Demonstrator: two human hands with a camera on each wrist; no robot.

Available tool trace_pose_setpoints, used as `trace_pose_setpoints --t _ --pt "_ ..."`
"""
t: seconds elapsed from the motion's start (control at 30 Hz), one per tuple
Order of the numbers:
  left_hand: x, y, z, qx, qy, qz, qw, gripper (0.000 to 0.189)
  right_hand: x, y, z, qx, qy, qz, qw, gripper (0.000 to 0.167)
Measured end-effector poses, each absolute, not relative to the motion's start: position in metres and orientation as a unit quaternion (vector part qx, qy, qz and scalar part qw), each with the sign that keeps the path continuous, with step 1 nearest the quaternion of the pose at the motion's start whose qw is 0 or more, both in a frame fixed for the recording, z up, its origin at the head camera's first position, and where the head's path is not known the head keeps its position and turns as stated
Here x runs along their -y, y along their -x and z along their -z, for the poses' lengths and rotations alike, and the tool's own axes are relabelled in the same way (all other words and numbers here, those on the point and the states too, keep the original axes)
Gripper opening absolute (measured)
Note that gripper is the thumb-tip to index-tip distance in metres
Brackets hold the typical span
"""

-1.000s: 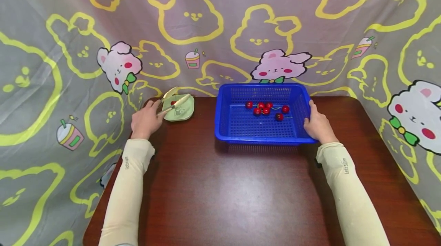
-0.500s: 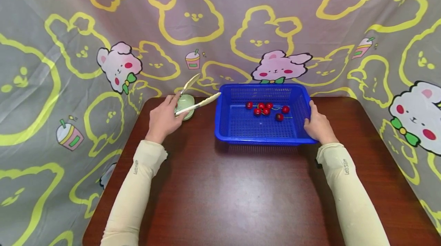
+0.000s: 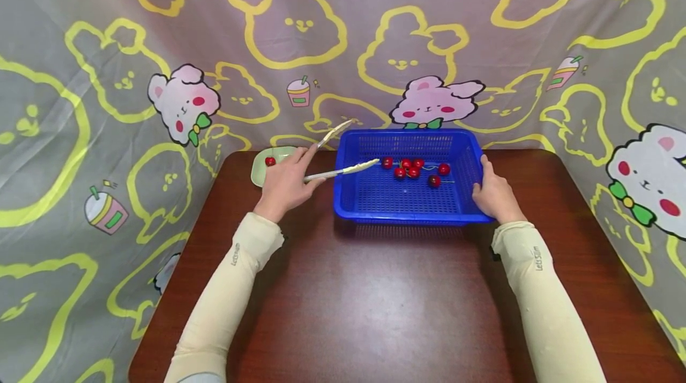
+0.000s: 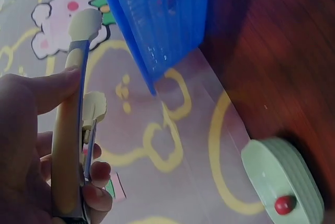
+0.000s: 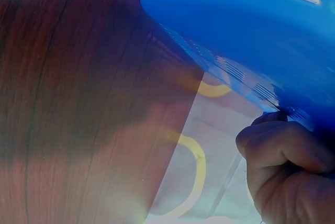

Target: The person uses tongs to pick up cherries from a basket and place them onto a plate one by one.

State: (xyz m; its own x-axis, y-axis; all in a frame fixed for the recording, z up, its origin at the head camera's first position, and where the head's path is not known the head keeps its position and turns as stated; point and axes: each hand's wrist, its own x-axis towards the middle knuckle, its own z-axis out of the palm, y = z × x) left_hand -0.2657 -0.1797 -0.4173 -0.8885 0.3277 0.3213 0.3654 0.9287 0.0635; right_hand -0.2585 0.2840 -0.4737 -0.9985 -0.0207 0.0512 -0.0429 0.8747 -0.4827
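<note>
My left hand (image 3: 286, 186) grips a pair of cream-tipped tongs (image 3: 343, 170), whose arms are spread apart with nothing between them. One tip reaches over the left rim of a blue plastic basket (image 3: 396, 217); the other is beyond its back left corner. Several red cherries (image 3: 413, 173) with green stems lie on the basket's floor. At the basket's right side, my right hand (image 3: 497, 192) holds the rim, thumb on the inner side. Left of the basket, a pale green dish (image 3: 259, 174) holds one cherry (image 3: 270, 161); my left hand partly covers the dish in the head view.
The brown wooden table (image 3: 370, 299) stretches in front of the basket. A grey curtain (image 3: 343, 25) with yellow cartoon outlines hangs close behind the table and along both sides.
My left hand has moved right with the tongs, from over the green dish to the basket's left rim. The cherry in the dish is uncovered now. My right hand and the basket stay put.
</note>
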Motion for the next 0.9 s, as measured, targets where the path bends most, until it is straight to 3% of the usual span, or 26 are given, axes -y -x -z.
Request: trace_pose_setpoints --t 0.53,0.9 --pt "0.125 0.276 0.434 0.965 0.239 -0.004 0.111 0.075 -0.285 0.259 0.476 0.969 -0.011 -0.248 0.016 0.075" --pt "0.101 0.282 0.440 0.955 0.266 -0.044 0.126 0.067 -0.285 0.261 0.475 0.968 -0.011 -0.249 0.015 0.075"
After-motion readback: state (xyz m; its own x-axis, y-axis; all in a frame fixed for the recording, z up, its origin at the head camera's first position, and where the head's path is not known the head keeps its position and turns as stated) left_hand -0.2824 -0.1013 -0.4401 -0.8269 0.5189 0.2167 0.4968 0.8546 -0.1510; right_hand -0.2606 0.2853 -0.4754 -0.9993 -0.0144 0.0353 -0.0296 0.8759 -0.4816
